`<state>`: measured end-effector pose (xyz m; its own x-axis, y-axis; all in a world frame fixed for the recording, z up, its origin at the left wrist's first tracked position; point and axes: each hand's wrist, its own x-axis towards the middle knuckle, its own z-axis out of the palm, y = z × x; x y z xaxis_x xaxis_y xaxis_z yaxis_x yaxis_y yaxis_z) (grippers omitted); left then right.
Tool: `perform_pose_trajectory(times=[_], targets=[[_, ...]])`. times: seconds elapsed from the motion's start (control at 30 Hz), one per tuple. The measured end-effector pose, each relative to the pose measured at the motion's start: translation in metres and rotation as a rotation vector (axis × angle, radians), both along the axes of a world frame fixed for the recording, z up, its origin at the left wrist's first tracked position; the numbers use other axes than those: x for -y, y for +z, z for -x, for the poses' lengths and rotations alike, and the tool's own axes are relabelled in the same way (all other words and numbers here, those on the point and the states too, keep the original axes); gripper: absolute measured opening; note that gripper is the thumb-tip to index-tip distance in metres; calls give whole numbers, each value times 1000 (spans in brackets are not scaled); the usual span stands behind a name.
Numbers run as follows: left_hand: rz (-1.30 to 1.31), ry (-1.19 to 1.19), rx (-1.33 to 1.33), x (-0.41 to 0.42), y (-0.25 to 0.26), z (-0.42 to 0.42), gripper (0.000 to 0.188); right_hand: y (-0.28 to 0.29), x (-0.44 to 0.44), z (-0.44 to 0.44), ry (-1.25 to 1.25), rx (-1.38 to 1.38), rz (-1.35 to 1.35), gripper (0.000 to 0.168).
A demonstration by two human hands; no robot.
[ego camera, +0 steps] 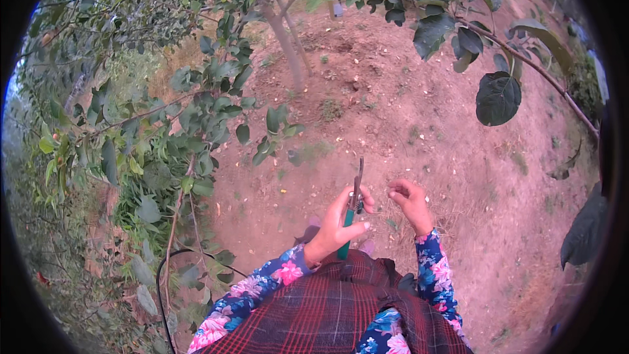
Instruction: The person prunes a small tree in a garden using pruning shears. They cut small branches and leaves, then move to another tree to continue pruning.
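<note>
In front of my body, my left hand (339, 223) is closed around a pair of pruning shears (347, 236) with green handles. The metal blades point up and away from me, and a spring shows near the pivot. My right hand (412, 202) hangs in the air to the right of the shears, apart from them. Its fingers are loosely curled and nothing shows in them. Both forearms wear blue floral sleeves (436, 268).
Leafy fruit-tree branches (211, 108) crowd the left side, with a slim trunk (285, 44) ahead. Another leafy branch (530, 54) crosses the upper right. Reddish bare soil (471, 157) slopes beyond my hands. A black cable (159, 280) loops at lower left, beside my plaid garment (314, 314).
</note>
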<state>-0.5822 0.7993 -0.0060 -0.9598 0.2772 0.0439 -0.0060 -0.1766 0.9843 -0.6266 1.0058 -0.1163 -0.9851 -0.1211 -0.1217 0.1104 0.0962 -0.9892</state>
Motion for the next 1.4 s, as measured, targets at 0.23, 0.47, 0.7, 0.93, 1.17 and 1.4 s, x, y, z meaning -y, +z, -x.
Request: perform_pose_trajectory(times=[0.23, 0.47, 0.7, 0.93, 1.17, 1.4], targets=[[-36, 28, 132, -36, -37, -7, 46, -5, -19, -26, 11, 28, 21, 22], [-70, -20, 293, -51, -87, -18, 49, -8, -43, -53, -69, -47, -56, 21], [-60, -28, 343, -38, -99, -37, 51, -17, -43, -88, -87, -36, -167, 19], [-80, 112, 453, -12, -130, -71, 47, -47, -15, -117, 50, -34, -149, 20], [-50, 328, 397, -7, -142, -102, 42, -53, 19, -103, 355, -200, -161, 22], [-78, 377, 441, -96, -164, -111, 35, -57, -106, -135, 461, -355, -293, 23]])
